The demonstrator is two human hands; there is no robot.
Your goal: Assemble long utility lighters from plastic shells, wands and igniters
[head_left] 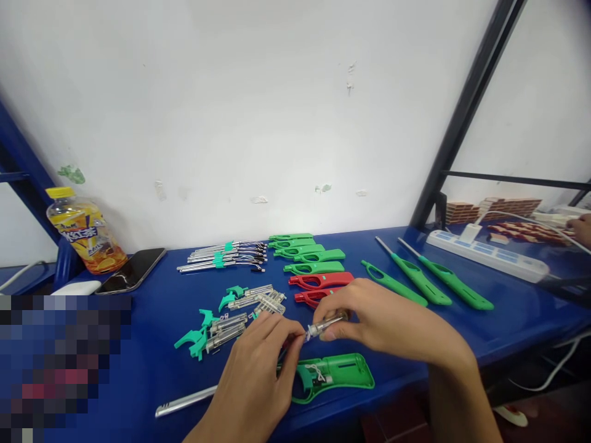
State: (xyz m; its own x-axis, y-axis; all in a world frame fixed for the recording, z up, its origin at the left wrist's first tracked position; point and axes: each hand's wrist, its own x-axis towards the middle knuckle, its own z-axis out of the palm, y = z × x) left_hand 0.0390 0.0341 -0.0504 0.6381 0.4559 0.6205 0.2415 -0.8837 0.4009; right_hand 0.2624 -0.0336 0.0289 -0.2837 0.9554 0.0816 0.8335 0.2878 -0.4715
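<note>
An open green half-shell (353, 372) lies on the blue table (397, 391), close to the wearer; every place here is told from it. Just beyond it, two bare hands meet over a clear cylinder (325, 324) with a small pale end piece. The cylinder looks slim and smooth, so an uneven pinch could let it roll or slip onto the half-shell; a sideways pull at its narrow end might bend or loosen that piece. A knock from a low wrist could shift the white wire (316, 371) lying loose inside the half-shell, or the metal tube (184, 403) reaching out to its left. The right hand (369, 311) has its thumb and fingers closed to the cylinder's width, gripping its sides. The left hand (261, 369) holds its thumb and forefinger nearly together beside the pale end; whether something tiny is between them cannot be told. Left of the half-shell and farther back are more clear cylinders (228, 335) with teal parts (196, 341), and behind those a row of metal rods (203, 266). Directly beyond it are red casings (323, 281) and green casings (314, 267); to its right, farther back, lie long-nosed green lighters (455, 284).
</note>
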